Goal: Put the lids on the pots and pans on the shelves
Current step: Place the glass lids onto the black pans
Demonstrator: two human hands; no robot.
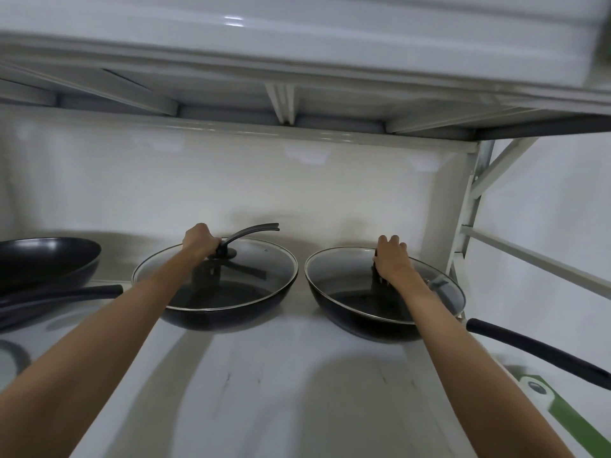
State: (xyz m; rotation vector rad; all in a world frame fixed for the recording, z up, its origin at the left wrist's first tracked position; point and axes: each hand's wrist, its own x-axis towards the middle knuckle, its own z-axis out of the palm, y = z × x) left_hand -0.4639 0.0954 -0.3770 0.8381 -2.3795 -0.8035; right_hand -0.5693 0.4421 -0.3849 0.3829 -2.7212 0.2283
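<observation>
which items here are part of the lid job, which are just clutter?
Job:
left hand gripping the knob of the left glass lid on the middle pan
right hand on the right glass lid on the right pan
uncovered pan, far left

Lying about:
green-and-white package, lower right

Soft, even, rather dim light leaves a cool grey cast. A small bright glare streak sits on the upper shelf (234, 21), and broad soft shadows of both arms fall on the lower shelf (297, 391). Wide-angle distortion bends straight edges outward; the whole frame is slightly blurred.
</observation>
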